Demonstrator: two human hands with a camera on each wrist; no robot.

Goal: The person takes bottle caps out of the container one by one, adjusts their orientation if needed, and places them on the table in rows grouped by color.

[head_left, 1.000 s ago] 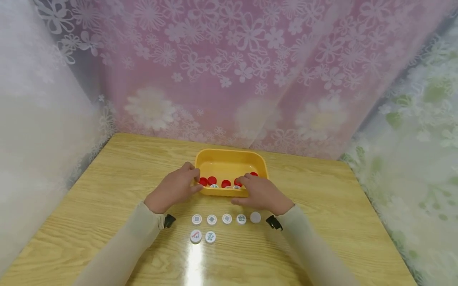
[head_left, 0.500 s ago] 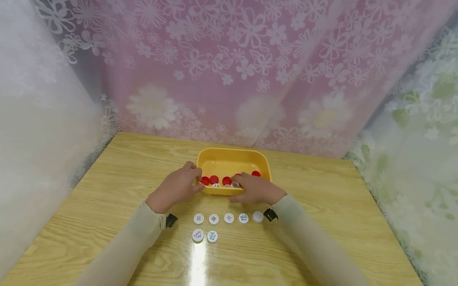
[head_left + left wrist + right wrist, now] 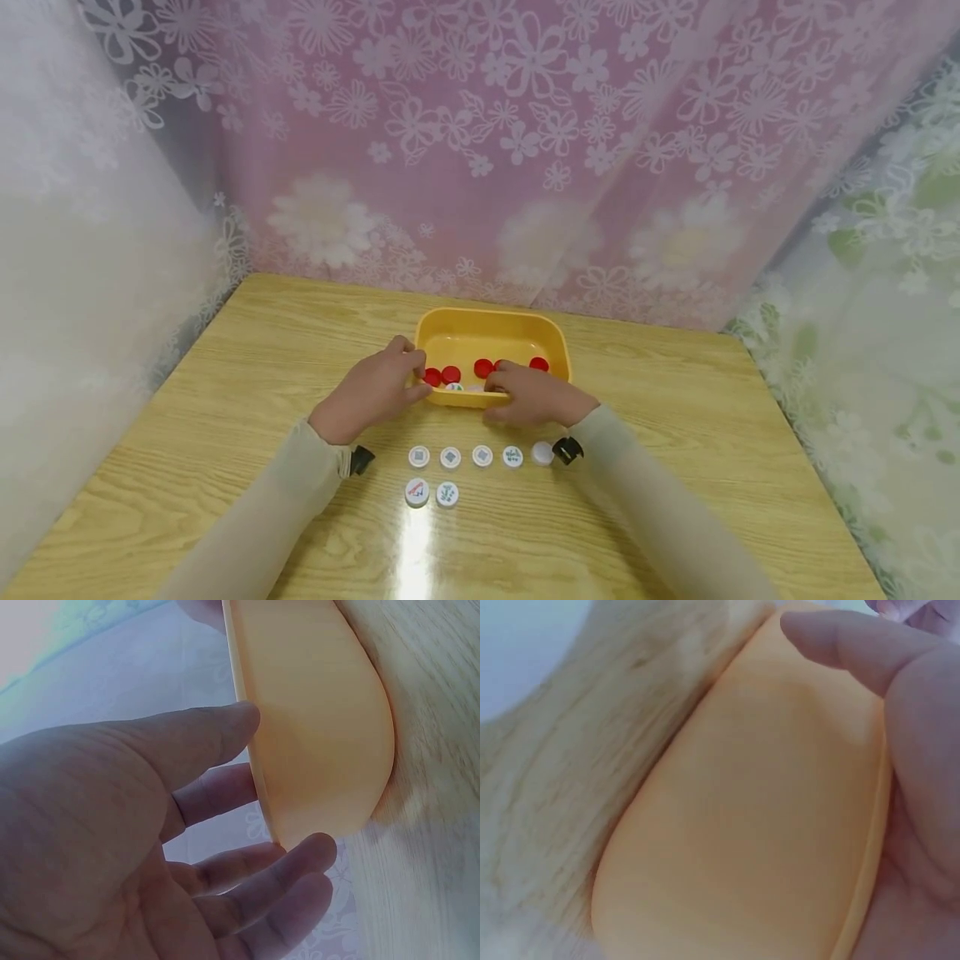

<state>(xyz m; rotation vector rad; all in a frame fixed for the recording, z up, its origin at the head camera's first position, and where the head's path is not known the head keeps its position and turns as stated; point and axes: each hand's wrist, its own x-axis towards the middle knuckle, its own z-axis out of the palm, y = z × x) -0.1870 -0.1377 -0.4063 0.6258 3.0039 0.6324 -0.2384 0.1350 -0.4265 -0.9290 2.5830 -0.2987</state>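
A yellow plastic box (image 3: pixel 472 400) stands on the table with several round red pieces (image 3: pixel 451 375) and a white printed one (image 3: pixel 454 387) along its near side. My left hand (image 3: pixel 375 387) grips the rim at the left end, its thumb (image 3: pixel 225 727) on the outer wall and a finger behind the rim. Over the near rim reaches my right hand (image 3: pixel 536 393), fingers down inside the box by the red pieces. Its thumb (image 3: pixel 832 645) lies outside the near wall. The right fingertips are hidden, so I cannot tell whether they hold a piece.
Nearer me, several white round pieces (image 3: pixel 482 456) form a row, most with printed patterns. Two more, one with a red and blue mark (image 3: pixel 417 492) and one with a green pattern (image 3: pixel 447 494), lie in front. A pink flowered curtain (image 3: pixel 480 167) hangs behind the wooden table (image 3: pixel 300 317).
My right hand has shifted a little left along the near rim. One red piece has slid back from the near wall, and a printed piece by the fingers is now covered. The left hand stays put.
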